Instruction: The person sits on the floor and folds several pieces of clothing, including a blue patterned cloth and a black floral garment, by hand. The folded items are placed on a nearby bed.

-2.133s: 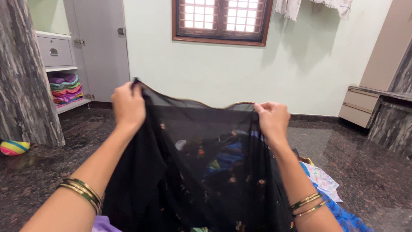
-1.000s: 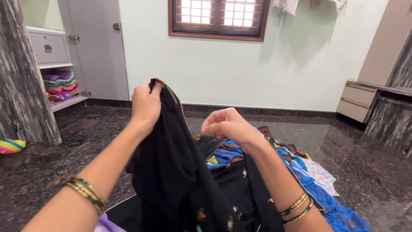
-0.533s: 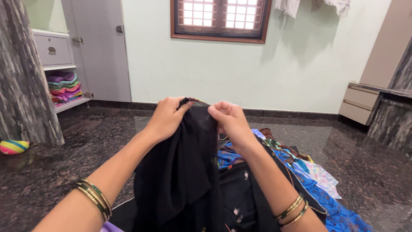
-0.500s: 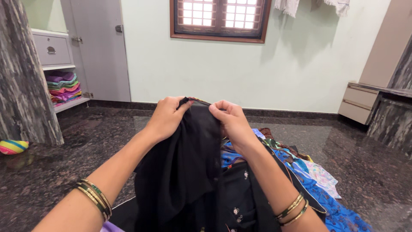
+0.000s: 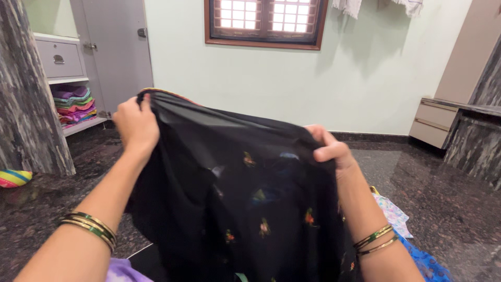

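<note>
The black cloth [image 5: 245, 203] hung spread in front of the person, held up by its top edge. The left hand [image 5: 136, 124] was closed on the cloth's upper left corner, and the right hand [image 5: 327, 149] pinched the upper right edge, thumb in front and fingers curled behind. With the 2 hands held well apart, the thin fabric was pulled out wide and fairly flat, so its small coloured motifs showed; that grip looked suited to opening the cloth out rather than bunching it. Thin bangles [image 5: 88, 227] sat on the left wrist, and more bangles [image 5: 377, 240] on the right wrist.

Below the cloth's right edge, a blue patterned fabric [image 5: 425, 263] and a pale printed piece [image 5: 392, 213] lay on the dark stone floor [image 5: 433, 188]. Far to the left of the cloth, an open shelf [image 5: 73, 104] held a stack of folded clothes in purple, green, pink and orange, with a closed grey drawer [image 5: 58, 58] above it. A striped, many-coloured object [image 5: 14, 177] lay on the floor to the cloth's lower left. Behind the cloth stood a pale wall with a barred window [image 5: 263, 21].
</note>
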